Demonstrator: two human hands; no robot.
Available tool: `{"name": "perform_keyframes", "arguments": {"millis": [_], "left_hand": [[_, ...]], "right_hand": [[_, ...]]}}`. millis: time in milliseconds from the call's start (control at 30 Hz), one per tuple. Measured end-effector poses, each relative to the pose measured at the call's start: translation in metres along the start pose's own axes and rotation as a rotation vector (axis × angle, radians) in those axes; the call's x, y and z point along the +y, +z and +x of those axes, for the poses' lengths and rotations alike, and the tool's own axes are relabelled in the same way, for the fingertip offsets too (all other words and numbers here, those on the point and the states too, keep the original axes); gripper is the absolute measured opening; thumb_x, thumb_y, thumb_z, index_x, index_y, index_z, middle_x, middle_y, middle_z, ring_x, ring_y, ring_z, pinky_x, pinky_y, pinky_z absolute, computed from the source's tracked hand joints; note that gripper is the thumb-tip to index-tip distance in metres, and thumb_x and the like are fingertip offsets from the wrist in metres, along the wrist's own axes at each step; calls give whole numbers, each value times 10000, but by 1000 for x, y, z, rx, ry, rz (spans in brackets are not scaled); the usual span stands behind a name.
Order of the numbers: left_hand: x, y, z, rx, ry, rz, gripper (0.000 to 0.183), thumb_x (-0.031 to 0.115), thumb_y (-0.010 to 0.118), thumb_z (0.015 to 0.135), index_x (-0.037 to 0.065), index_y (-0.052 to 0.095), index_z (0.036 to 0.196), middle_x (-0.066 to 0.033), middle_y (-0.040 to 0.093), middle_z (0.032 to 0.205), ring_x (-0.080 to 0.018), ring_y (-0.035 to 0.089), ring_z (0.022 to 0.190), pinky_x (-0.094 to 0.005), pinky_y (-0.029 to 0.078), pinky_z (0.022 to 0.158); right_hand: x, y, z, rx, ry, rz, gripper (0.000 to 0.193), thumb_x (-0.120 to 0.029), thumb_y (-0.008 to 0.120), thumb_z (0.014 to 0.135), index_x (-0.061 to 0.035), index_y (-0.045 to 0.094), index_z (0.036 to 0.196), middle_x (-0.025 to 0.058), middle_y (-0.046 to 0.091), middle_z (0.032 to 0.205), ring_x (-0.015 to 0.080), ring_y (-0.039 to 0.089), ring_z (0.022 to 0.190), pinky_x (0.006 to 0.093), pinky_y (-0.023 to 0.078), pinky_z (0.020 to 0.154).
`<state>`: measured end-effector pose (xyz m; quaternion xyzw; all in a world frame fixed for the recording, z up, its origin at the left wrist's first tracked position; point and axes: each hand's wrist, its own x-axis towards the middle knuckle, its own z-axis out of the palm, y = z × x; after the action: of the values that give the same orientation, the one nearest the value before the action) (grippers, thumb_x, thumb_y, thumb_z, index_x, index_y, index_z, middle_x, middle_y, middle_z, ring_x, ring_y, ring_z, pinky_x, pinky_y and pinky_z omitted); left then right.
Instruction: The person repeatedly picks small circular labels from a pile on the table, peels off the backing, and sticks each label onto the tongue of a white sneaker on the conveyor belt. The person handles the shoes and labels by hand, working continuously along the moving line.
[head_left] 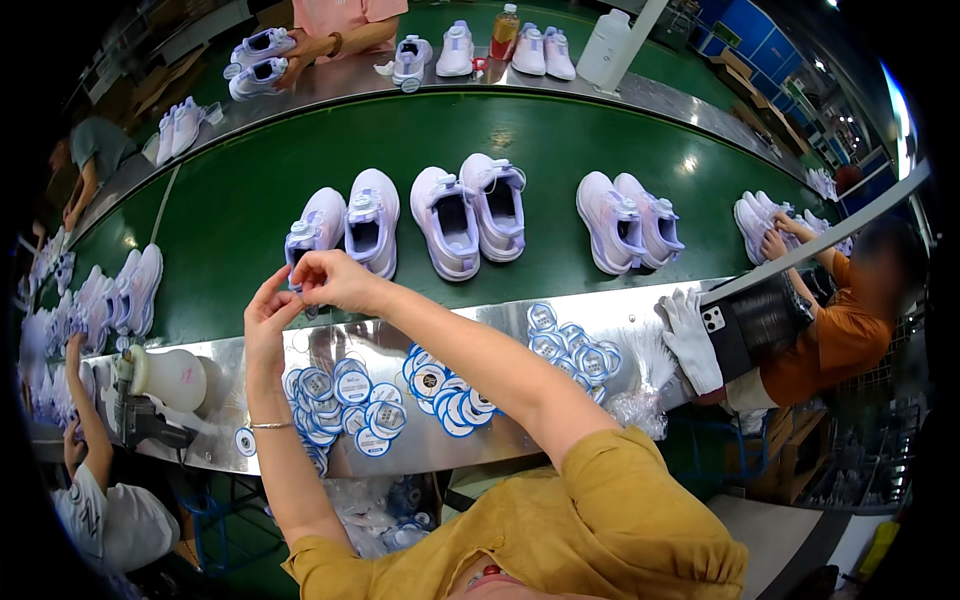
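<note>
My left hand and my right hand meet fingertip to fingertip at the near end of a pale lilac sneaker. The fingers of both are pinched closed. What they grip is too small or hidden to make out. Right beside it stands the matching sneaker, toe pointing away, untouched. Below my forearms, on the metal ledge, lie piles of round white tags with blue rims. A second heap of tags sits further right, and my right forearm crosses over the tags between them.
The green conveyor belt carries more sneaker pairs. On the ledge lie a bundle of clear plastic ties, a white glove and a tape-gun-like tool with a round white container. Co-workers handle shoes at left, right and across.
</note>
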<state>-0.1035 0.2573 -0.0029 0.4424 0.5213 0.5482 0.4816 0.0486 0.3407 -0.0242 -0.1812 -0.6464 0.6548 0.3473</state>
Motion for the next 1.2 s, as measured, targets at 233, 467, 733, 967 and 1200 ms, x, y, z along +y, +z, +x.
{"name": "perform_keyframes", "arguments": {"millis": [233, 467, 733, 967, 1200], "left_hand": [[-5, 6, -1, 53, -47, -38, 512, -71, 612, 775, -94, 471, 1267, -58, 636, 791, -105, 596, 759, -227, 462, 747], [-17, 12, 3, 66, -61, -72, 463, -46, 626, 793, -100, 492, 1233, -47, 637, 792, -105, 581, 733, -221, 449, 714], [39, 106, -30, 216, 498, 726, 323, 52, 672, 814, 36, 620, 1132, -86, 646, 975, -189, 602, 861, -300, 463, 716], [-41, 273, 18, -203, 717, 1016, 391, 116, 688, 742, 3, 566, 1096, -203, 586, 1104, -333, 546, 1078, -446, 428, 874], [-78, 458, 17, -318, 698, 930, 60, 52, 599, 742, 67, 562, 788, -102, 596, 818, -296, 565, 887, -456, 395, 689]], "right_hand": [[0, -4, -2, -9, 7, 105, 191, 16, 658, 711, 8, 600, 893, 36, 599, 684, 93, 577, 648, 236, 463, 613], [-10, -14, -11, 56, -70, -148, 145, -36, 652, 738, 7, 603, 867, 76, 625, 689, 147, 618, 665, 277, 487, 622], [-98, -125, -134, 740, -379, -1430, 76, -138, 613, 758, -81, 573, 788, 86, 598, 758, 266, 568, 740, 397, 449, 670], [-67, -224, -204, 456, 109, -1502, 155, -209, 625, 806, -88, 572, 885, 75, 647, 820, 263, 616, 847, 418, 439, 699], [-110, -341, -354, 585, 211, -1542, 200, -222, 590, 852, -105, 635, 1008, 131, 638, 819, 318, 612, 809, 443, 457, 691]]}}
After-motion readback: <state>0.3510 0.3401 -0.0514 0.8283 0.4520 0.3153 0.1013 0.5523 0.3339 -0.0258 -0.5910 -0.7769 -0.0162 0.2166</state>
